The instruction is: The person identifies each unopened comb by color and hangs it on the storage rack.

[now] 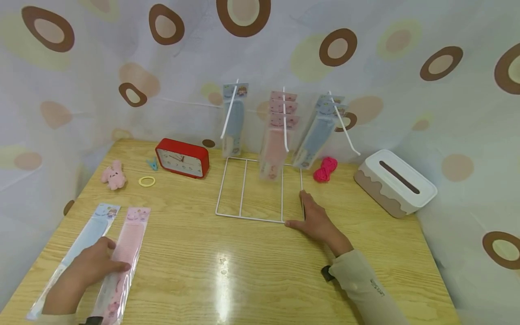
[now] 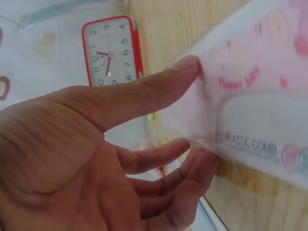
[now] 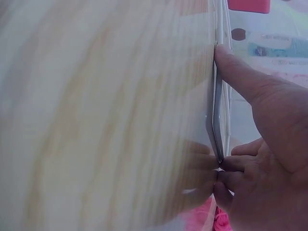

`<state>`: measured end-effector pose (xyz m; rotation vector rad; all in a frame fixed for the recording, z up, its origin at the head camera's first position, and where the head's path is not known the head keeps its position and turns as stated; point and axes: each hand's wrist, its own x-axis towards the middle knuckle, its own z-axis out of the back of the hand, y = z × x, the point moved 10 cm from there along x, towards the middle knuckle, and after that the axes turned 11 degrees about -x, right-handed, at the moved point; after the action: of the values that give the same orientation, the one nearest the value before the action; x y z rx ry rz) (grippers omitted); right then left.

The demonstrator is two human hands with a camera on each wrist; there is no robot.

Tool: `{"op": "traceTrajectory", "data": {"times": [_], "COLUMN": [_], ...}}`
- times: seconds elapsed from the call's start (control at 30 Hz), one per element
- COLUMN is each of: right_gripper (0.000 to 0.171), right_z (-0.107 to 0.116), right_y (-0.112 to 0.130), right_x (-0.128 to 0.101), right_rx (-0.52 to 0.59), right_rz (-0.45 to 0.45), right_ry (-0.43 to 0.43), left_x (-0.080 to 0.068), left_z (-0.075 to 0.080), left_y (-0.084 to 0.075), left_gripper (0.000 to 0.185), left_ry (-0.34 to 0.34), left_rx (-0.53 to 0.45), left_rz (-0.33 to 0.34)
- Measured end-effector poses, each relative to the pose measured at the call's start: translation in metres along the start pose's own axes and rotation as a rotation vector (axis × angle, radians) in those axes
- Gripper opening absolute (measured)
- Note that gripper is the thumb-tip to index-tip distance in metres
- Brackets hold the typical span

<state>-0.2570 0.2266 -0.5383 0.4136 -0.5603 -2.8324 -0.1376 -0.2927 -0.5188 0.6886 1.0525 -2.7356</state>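
A pink plastic comb in a clear packet lies at the front left of the table. My left hand holds it by its edges, thumb on one side and fingers on the other, as the left wrist view shows. Beside it, partly under that hand, lies a blue packaged comb. My right hand rests at the front right corner of a white wire rack, its thumb touching the front wire and its fingers along the right side. In the right wrist view the thumb and fingers are spread apart.
Packaged combs hang on the rack's prongs: blue at left, pink in the middle, blue at right. Around stand a red clock, pink plush, blue clip, yellow ring, pink yarn and tissue box.
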Motion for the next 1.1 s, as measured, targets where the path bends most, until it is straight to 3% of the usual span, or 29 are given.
{"op": "traceTrajectory", "data": {"times": [0.17,0.27,0.37,0.5,0.67,0.87,0.97,1.1], "right_gripper": [0.112,0.111,0.110,0.111,0.113,0.112,0.112,0.112], "right_z": [0.003,0.005,0.005,0.004,0.005,0.007,0.007,0.005], "right_y": [0.000,-0.001,-0.001,0.001,0.005,0.009,0.009,0.008], "right_x": [-0.002,-0.002,-0.002,-0.001,0.001,0.004,0.005,0.006], "right_rx": [0.004,-0.002,0.000,0.009,-0.005,-0.094,-0.112,-0.119], "right_rz": [-0.010,-0.011,-0.008,-0.004,0.011,0.028,0.024,0.022], "right_ry": [-0.003,-0.014,-0.017,-0.004,0.009,0.026,0.035,0.051], "left_x": [0.005,0.008,0.009,0.010,0.014,0.010,0.004,-0.008], "left_z": [-0.004,-0.007,-0.016,-0.028,-0.025,-0.016,-0.019,-0.028], "left_y": [0.000,-0.004,-0.015,-0.039,-0.090,-0.168,-0.207,-0.253], "left_gripper": [0.086,0.064,0.038,0.030,0.027,0.024,0.020,0.018], "left_ry": [0.033,0.059,0.141,0.261,0.256,0.112,0.078,0.089], "left_rx": [-0.044,-0.078,-0.220,-0.470,-0.574,-0.542,-0.552,-0.568], "left_rz": [0.009,-0.030,-0.103,-0.184,-0.256,-0.430,-0.522,-0.623]}}
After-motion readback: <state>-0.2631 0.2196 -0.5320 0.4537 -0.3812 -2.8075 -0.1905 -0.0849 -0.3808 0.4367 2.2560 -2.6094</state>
